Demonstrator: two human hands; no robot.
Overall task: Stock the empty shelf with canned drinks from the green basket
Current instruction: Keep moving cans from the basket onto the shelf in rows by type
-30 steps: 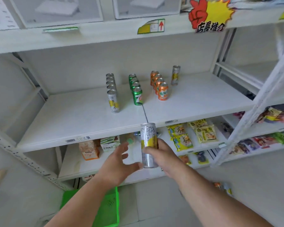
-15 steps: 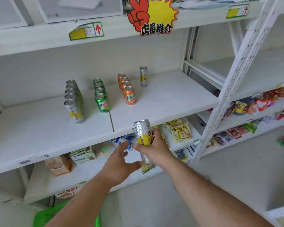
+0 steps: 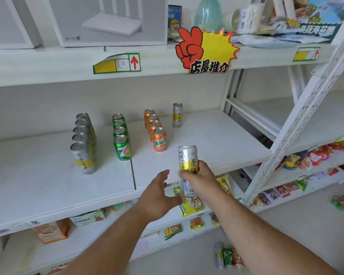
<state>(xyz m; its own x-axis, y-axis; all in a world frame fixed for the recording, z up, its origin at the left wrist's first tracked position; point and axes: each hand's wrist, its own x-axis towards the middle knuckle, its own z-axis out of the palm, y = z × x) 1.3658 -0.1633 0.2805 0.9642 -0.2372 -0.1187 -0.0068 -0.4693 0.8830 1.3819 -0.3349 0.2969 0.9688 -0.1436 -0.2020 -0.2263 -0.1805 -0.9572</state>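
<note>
A can (image 3: 187, 167) is being gripped upright by the right hand (image 3: 199, 179) at the shelf's (image 3: 216, 143) front edge, for standing; the left hand (image 3: 157, 195) is being held open, empty.

A white router box (image 3: 111, 20) stood on the top shelf beside a green plastic bottle (image 3: 208, 13), above a red-and-yellow promo sign (image 3: 205, 50) and a price tag (image 3: 117, 63). Snack packets (image 3: 190, 207) lined the lower shelves; an orange carton (image 3: 52, 232) sat lower left.
</note>
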